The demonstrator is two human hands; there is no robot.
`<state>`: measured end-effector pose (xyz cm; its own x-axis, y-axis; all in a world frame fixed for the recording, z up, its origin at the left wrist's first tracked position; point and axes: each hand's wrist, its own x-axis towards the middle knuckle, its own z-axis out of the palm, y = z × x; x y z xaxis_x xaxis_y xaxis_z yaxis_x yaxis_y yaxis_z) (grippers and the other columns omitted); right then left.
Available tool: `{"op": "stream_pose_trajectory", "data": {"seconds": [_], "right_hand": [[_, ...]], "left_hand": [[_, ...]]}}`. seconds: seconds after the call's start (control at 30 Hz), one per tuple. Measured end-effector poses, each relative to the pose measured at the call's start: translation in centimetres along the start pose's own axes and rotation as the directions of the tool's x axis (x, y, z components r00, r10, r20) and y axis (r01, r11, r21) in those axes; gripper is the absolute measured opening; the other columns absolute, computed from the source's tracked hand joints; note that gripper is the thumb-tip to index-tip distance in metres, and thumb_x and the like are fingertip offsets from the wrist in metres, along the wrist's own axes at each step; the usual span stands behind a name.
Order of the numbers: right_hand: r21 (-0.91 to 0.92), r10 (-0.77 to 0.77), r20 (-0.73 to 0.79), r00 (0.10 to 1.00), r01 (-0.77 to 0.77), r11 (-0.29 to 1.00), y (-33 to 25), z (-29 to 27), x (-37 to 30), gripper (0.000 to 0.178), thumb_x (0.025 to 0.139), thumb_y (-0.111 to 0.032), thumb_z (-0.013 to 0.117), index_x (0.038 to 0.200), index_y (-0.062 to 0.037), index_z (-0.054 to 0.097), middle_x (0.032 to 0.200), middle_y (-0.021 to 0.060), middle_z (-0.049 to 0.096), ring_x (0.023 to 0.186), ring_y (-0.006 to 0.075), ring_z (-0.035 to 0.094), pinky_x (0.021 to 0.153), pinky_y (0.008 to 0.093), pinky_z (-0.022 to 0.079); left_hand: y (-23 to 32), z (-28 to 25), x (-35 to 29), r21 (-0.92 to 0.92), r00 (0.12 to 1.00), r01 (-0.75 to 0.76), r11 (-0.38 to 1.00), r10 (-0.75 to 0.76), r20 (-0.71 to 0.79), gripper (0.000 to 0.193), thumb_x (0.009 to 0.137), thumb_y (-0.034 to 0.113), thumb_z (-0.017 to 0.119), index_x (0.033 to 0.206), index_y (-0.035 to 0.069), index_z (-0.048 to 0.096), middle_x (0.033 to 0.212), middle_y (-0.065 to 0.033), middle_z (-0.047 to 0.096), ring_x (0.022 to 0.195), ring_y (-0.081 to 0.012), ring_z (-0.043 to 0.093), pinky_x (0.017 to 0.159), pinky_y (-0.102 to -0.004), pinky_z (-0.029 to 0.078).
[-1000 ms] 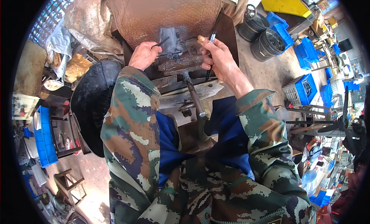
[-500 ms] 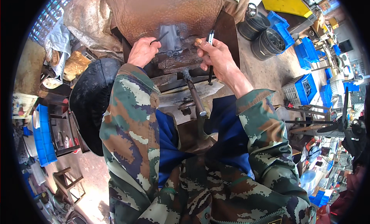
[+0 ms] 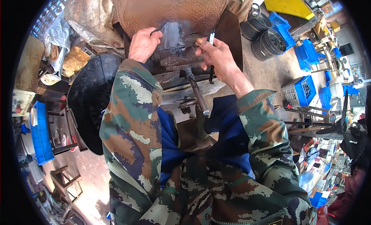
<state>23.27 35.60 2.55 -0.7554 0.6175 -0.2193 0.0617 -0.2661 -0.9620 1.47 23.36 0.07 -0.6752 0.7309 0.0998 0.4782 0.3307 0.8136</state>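
Observation:
My left hand (image 3: 145, 44) is closed on a short dark bent rod (image 3: 159, 29), held above the left side of a rough, rusty work block (image 3: 181, 61). To the right of the block, my right hand (image 3: 219, 59) grips a slim black tool (image 3: 211, 37) with a pale marked band, standing nearly upright. Its dark lower end pokes out below the fingers. At the thumb tip is something orange-brown that I cannot make out. Between the hands, small dark metal pieces (image 3: 176, 50) lie on the block, before a whitish streaked patch (image 3: 172, 34).
A brown scorched sheet (image 3: 166, 8) stands behind the block. A metal bar (image 3: 199, 95) sticks out toward me between my knees. Left of my arm is a black welding helmet (image 3: 92, 103). Black buckets (image 3: 268, 45) and blue crates (image 3: 305, 89) stand at right.
My left hand has moved away from me and up, carrying the bent rod off the small metal pieces. My right hand has hardly moved. The view has shifted slightly.

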Motion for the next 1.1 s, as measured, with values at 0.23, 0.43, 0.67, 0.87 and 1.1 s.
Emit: {"op": "stream_pose_trajectory", "data": {"seconds": [0.23, 0.43, 0.67, 0.87, 1.1], "right_hand": [[-0.185, -0.044, -0.005, 0.999, 0.043, 0.982, 0.5, -0.2, -0.6, 0.017, 0.100, -0.018, 0.057, 0.103, -0.0011, 0.058, 0.081, 0.0070, 0.065, 0.052, 0.0104, 0.051, 0.044, 0.0271, 0.046], [-0.552, -0.158, 0.123, 0.980, 0.200, 0.809, 1.5, -1.1, -2.8, 0.019, 0.096, -0.012, 0.057, 0.108, 0.0015, 0.060, 0.084, 0.0076, 0.070, 0.052, 0.0121, 0.058, 0.047, 0.0287, 0.049], [-0.669, -0.338, 0.617, 0.711, 0.700, 0.251, 5.2, -3.5, -6.1, 0.044, 0.077, 0.004, 0.061, 0.119, -0.0066, 0.062, 0.133, 0.0143, 0.056, 0.106, 0.0381, 0.062, 0.083, 0.0449, 0.056], [-0.758, -0.298, 0.528, 0.795, 0.599, 0.258, 4.9, -2.4, -8.6, 0.051, 0.076, 0.006, 0.060, 0.125, -0.0099, 0.059, 0.136, 0.0100, 0.055, 0.106, 0.0359, 0.063, 0.083, 0.0438, 0.057], [-0.705, -0.258, 0.583, 0.771, 0.637, 0.310, 5.4, -1.8, -7.9, 0.042, 0.079, 0.005, 0.067, 0.119, -0.0069, 0.062, 0.129, 0.0098, 0.061, 0.113, 0.0350, 0.061, 0.091, 0.0405, 0.055]], "left_hand": [[0.5, -0.3, -0.4, 0.013, 0.996, -0.012, 1.000, 0.013, -0.088, 0.025, 0.093, 0.023, 0.056, 0.100, 0.006, 0.072, 0.074, 0.0001, 0.065, 0.067, -0.0091, 0.057, 0.063, -0.0272, 0.046], [0.1, -0.7, -0.2, 0.021, 0.987, -0.094, 0.995, 0.096, -0.131, 0.028, 0.093, 0.028, 0.056, 0.101, 0.007, 0.073, 0.073, 0.0013, 0.064, 0.065, -0.0091, 0.054, 0.063, -0.0271, 0.044], [-0.1, -0.9, -0.1, 0.041, 0.985, -0.093, 0.995, 0.098, -0.145, 0.029, 0.093, 0.029, 0.056, 0.101, 0.007, 0.073, 0.072, 0.0015, 0.063, 0.067, -0.0094, 0.054, 0.065, -0.0276, 0.044], [0.1, -0.7, -0.2, 0.000, 0.982, -0.084, 0.996, 0.083, -0.169, 0.029, 0.093, 0.029, 0.056, 0.102, 0.007, 0.073, 0.073, 0.0009, 0.064, 0.068, -0.0106, 0.056, 0.066, -0.0285, 0.045], [-0.2, -0.8, -0.6, 0.001, 0.958, -0.189, 0.982, 0.184, -0.219, 0.030, 0.093, 0.030, 0.056, 0.103, 0.006, 0.072, 0.073, -0.0006, 0.065, 0.072, -0.0114, 0.059, 0.069, -0.0280, 0.047]]}}
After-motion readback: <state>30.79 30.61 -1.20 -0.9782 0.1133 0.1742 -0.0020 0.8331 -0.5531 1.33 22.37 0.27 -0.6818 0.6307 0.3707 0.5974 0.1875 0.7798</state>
